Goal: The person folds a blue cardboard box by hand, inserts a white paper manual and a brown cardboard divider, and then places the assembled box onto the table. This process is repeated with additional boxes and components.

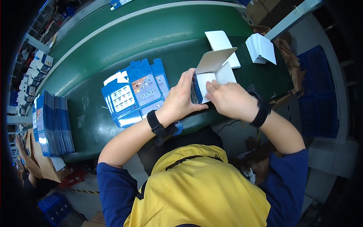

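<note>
Holds the box (225, 72) above the near part of the green bench (90, 96), a little right of the middle of the view, with mouth open and flap (212, 59) raised. Shows white on the inside and blue on the left outer wall. Grasps the box by that blue wall with the left hand (180, 96), fingers laid along the side, thumb stretched toward the near edge. Has the right hand (231, 99) on the opposite side, fingers curled, tips at the mouth; cannot tell whether pinching a panel or only pressing on it.

Wears black bands (156, 123) on both wrists, blue sleeves (115, 193) and a yellow apron (196, 189).

Just beyond the box, partly hidden by the flap, has white card (218, 39) on the bench. Farther right, has a fanned white stack (261, 49) near a metal post (297, 19).

Left of the left hand, has flats (141, 89), blue, printed and overlapping. Farther left, has a tall blue pile (56, 123) at the bench's edge, near a brown bag (44, 160).

Toward the rim, shows cartons (27, 90) in a row at left, crumpled brown paper (297, 72) at right, and a blue crate (56, 208) at lower left.
</note>
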A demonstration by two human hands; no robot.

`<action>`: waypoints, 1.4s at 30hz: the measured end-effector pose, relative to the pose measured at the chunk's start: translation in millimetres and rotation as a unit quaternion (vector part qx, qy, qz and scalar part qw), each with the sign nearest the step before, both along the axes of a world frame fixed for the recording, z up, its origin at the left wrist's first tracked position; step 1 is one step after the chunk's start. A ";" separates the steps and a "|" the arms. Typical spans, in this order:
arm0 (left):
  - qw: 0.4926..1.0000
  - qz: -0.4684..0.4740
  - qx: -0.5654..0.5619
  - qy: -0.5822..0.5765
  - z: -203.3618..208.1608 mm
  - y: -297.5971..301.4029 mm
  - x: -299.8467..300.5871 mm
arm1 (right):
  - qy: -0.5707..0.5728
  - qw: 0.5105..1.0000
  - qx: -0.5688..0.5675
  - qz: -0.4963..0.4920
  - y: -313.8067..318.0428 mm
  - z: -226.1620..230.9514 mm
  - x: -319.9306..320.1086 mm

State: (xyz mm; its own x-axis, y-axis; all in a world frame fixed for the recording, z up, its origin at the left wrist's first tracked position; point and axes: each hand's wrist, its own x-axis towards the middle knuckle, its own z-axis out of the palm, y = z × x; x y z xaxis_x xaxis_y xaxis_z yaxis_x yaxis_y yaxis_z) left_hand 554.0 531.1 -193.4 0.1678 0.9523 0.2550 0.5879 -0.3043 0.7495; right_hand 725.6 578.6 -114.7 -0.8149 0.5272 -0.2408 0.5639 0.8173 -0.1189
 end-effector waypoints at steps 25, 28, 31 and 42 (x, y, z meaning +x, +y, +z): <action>1.000 -0.011 -0.008 -0.002 -1.8 1.5 1.5 | 0.003 0.991 0.044 0.127 27.7 26.1 5.5; 1.000 -0.001 -0.022 -0.010 2.8 -4.8 -5.4 | 0.126 0.986 0.094 0.047 32.4 59.4 24.1; 1.000 0.002 -0.007 0.003 2.0 -4.1 -4.5 | 0.178 0.982 0.053 0.027 21.0 51.3 29.5; 1.000 0.004 0.016 0.015 3.3 -3.2 1.3 | -0.115 0.968 0.079 0.210 40.3 9.0 -2.4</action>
State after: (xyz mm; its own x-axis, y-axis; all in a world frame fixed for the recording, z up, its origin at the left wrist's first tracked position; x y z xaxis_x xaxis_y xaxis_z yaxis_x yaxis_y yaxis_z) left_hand 555.3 527.9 -190.2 0.1683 0.9448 0.2811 0.6125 -0.3236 0.7212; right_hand 723.2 618.9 -105.8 -0.8993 0.2067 -0.3855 0.1753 0.9777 0.1153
